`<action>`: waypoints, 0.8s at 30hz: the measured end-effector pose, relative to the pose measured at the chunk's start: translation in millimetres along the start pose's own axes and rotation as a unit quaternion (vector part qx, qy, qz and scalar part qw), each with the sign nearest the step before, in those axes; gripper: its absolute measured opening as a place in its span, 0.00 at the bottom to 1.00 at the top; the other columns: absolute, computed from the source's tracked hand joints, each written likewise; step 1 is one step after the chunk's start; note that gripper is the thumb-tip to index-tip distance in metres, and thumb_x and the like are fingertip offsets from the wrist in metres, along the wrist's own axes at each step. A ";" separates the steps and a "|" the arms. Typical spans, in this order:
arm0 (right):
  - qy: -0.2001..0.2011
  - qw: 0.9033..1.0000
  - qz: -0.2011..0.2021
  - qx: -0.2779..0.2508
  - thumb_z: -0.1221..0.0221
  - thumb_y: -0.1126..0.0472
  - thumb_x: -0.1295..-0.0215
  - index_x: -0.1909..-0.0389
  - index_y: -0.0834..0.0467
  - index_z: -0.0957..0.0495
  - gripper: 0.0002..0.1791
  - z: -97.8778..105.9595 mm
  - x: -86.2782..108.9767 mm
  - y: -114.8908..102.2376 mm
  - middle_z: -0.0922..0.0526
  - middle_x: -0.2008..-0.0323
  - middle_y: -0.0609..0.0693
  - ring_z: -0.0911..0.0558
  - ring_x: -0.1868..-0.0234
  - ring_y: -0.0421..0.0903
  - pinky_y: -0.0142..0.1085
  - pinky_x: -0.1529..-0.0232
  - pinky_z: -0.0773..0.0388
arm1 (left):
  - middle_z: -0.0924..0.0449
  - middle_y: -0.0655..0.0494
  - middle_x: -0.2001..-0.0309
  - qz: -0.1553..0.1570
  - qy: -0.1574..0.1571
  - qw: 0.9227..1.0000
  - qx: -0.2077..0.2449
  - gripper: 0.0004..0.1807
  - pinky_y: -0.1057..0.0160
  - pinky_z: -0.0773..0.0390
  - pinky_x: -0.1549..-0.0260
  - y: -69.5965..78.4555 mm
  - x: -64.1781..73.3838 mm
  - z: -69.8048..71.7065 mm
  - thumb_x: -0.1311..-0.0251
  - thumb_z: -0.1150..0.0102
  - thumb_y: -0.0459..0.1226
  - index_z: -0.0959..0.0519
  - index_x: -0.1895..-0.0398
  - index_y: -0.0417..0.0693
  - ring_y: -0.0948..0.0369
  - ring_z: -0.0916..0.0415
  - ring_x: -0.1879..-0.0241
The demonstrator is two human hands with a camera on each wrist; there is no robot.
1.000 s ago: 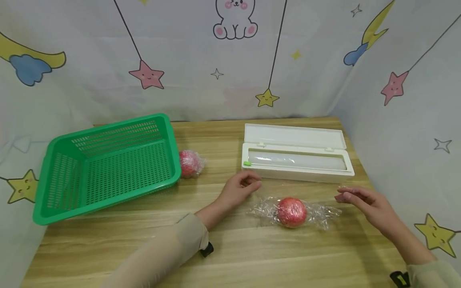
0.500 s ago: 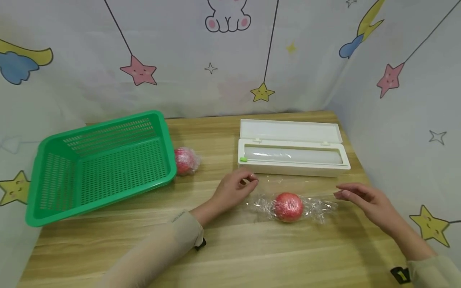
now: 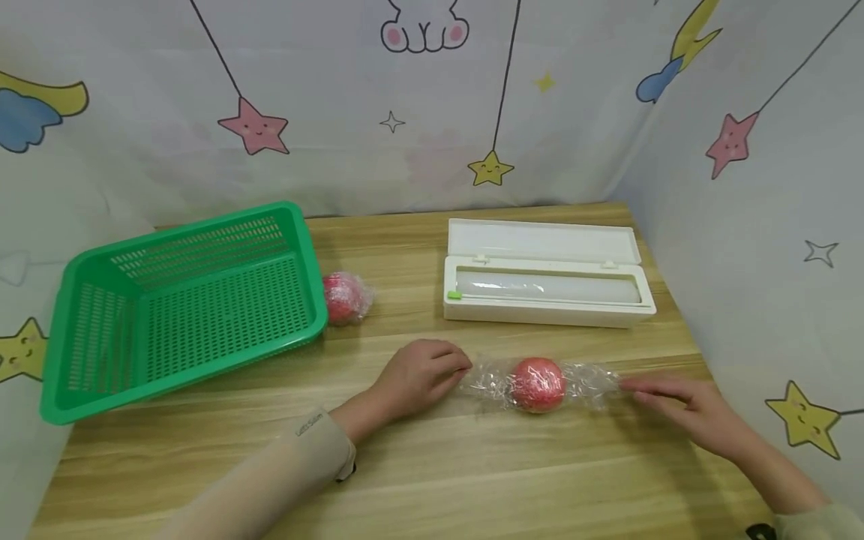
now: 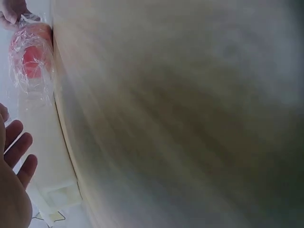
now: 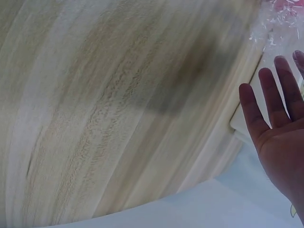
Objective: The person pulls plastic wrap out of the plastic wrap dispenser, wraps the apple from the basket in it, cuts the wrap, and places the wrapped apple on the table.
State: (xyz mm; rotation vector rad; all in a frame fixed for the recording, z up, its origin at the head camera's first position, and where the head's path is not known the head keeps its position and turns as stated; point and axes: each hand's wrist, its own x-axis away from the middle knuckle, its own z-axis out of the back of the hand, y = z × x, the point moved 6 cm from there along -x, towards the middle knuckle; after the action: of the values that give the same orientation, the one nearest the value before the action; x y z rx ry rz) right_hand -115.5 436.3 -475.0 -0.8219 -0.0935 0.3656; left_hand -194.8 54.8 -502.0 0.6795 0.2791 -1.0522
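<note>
A round red apple [image 3: 538, 385] lies on the table, wrapped in clear cling film whose loose ends stick out to both sides. My left hand [image 3: 420, 379] pinches the left end of the cling film [image 3: 489, 380] between thumb and fingertips. At the opposite side my right hand [image 3: 688, 409] pinches the right end, its thumb and forefinger close together. The right wrist view shows the other fingers [image 5: 273, 95] of that hand extended. In the left wrist view, the wrapped apple [image 4: 33, 59] appears beyond my left hand's loosely bent fingers [image 4: 19, 147].
Behind the apple stands a white cling film dispenser [image 3: 550, 311], lid raised, with a film roll inside and a green slider [image 3: 454, 295]. A green plastic basket [image 3: 307, 330] is at the left. Beside it sits a second wrapped apple [image 3: 346, 298]. Printed cloth walls surround the wooden table [image 3: 472, 480].
Both hands have come down to the apple's film ends and now pinch them; the left hand moved slightly towards me. The film ends look narrower. The head view has shifted a little.
</note>
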 end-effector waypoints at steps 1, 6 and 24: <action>0.002 1.000 0.004 0.006 0.36 0.76 0.30 0.43 0.58 0.12 0.19 -1.1 -0.6 -0.4 0.10 0.44 0.48 0.19 0.40 0.26 0.17 0.44 0.26 | 0.11 0.57 0.53 -0.023 0.005 1.000 -0.018 0.07 0.58 0.15 0.46 2.6 1.7 0.4 0.34 0.28 0.36 0.11 0.54 0.49 0.58 0.13 0.51; 0.000 0.999 0.009 0.048 0.32 0.72 0.32 0.42 0.53 0.11 0.20 -7.5 -1.9 -0.6 0.12 0.41 0.43 0.23 0.38 0.23 0.14 0.41 0.32 | 0.10 0.56 0.51 -0.137 0.019 0.980 -0.144 0.08 0.56 0.16 0.42 15.8 8.9 1.1 0.30 0.33 0.36 0.11 0.52 0.50 0.57 0.13 0.48; 0.048 0.998 -0.010 0.033 0.28 0.75 0.38 0.53 0.55 0.11 0.15 -9.5 -15.9 9.4 0.16 0.44 0.48 0.23 0.45 0.23 0.18 0.49 0.23 | 0.13 0.56 0.51 -0.025 -0.065 0.991 -0.117 0.16 0.57 0.17 0.42 27.6 -0.9 17.8 0.35 0.29 0.36 0.11 0.45 0.51 0.57 0.16 0.47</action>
State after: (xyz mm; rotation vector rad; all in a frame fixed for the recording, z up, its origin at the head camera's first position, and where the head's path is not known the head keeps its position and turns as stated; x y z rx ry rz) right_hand -131.0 429.9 -487.4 -0.7709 -0.0005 0.3075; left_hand -173.0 52.9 -477.4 0.3937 0.3009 -1.0867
